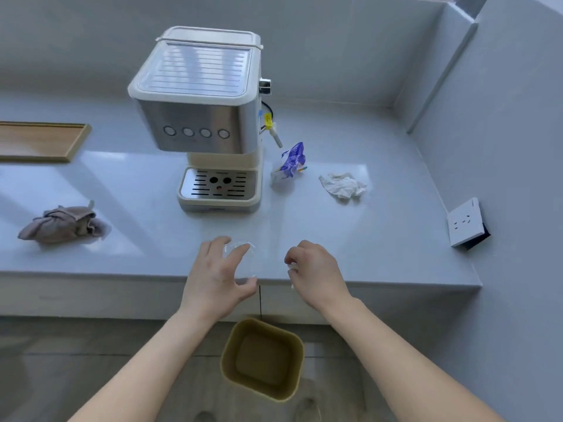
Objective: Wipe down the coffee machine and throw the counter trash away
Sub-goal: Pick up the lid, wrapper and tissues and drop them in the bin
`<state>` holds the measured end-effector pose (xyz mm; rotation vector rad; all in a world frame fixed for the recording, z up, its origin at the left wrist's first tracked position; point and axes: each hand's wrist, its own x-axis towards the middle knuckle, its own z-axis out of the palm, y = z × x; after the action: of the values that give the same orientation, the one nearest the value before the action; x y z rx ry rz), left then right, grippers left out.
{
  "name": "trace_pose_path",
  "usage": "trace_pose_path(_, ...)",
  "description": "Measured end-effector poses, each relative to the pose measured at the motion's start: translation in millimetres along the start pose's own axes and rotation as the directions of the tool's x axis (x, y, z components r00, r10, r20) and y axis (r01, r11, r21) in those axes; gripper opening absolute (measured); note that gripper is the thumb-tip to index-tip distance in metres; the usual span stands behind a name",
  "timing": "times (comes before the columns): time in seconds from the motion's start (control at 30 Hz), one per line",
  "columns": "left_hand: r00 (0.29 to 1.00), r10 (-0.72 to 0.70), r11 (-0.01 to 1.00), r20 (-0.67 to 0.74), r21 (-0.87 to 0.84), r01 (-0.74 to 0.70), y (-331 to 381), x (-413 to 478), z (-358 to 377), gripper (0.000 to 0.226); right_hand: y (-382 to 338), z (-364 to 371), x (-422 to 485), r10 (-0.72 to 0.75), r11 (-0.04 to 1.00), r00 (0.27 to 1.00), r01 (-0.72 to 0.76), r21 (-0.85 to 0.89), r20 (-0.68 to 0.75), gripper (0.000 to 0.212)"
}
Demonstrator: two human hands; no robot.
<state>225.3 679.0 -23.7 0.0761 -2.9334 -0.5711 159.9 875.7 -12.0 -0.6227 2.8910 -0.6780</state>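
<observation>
The left hand [217,278] curls around a clear plastic cup [240,260] at the desk [380,239] edge, directly above the bin [262,359], probably to drop it, while the right hand [313,271] pinches something clear that I cannot identify.

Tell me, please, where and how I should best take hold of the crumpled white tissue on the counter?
Pinch the crumpled white tissue at its raised middle folds, coming from above with the right hand. It lies loose and apart from the blue wrapper.

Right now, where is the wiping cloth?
In the head view the grey cloth lies bunched on the counter at the far left, left of the coffee machine and in front of the wooden tray; neither hand touches it.
</observation>
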Motion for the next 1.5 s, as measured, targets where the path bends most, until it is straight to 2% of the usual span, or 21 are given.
trace_pose_path(0.2,0.998,-0.049,0.997,-0.030,-0.062,0.047,-16,-57,2,0.061,-23,31,-23,-0.119,0.992,0.990,0.115,0.051,0.074,0.025)
trace_pose_path(0.33,0.997,-0.072,0.995,0.006,-0.073,0.073,-27,-95,25,0.064,-19,60,-41,-0.126,0.991,0.982,0.117,0.068,0.141,0.021)
trace_pose_path(0.5,0.969,-0.175,0.981,0.177,-0.054,0.187,-43,-121,79,0.065,8,109,-59,-0.022,0.998,0.964,0.008,0.056,0.266,0.021)
trace_pose_path(0.63,0.922,-0.258,0.955,0.287,-0.065,0.288,-54,-131,131,0.065,37,156,-65,0.125,0.985,0.938,-0.155,0.071,0.322,0.019)
trace_pose_path(0.73,0.881,-0.281,0.939,0.381,-0.080,0.334,-63,-137,168,0.065,58,190,-70,0.227,0.961,0.903,-0.268,0.065,0.366,0.019)
trace_pose_path(0.87,0.805,-0.319,0.928,0.500,-0.007,0.372,-76,-139,212,0.067,82,235,-76,0.278,0.945,0.876,-0.323,0.050,0.394,0.020)
trace_pose_path(1.17,0.753,-0.331,0.921,0.568,0.021,0.388,-92,-141,286,0.063,113,300,-78,0.388,0.880,0.799,-0.470,0.074,0.460,0.023)
trace_pose_path(1.33,0.727,-0.325,0.929,0.605,0.060,0.366,-91,-144,304,0.072,121,311,-78,0.358,0.899,0.787,-0.435,0.042,0.503,0.012)
trace_pose_path(1.5,0.751,-0.306,0.947,0.586,0.107,0.302,-95,-150,301,0.070,126,313,-80,0.364,0.905,0.782,-0.425,0.005,0.506,0.027)
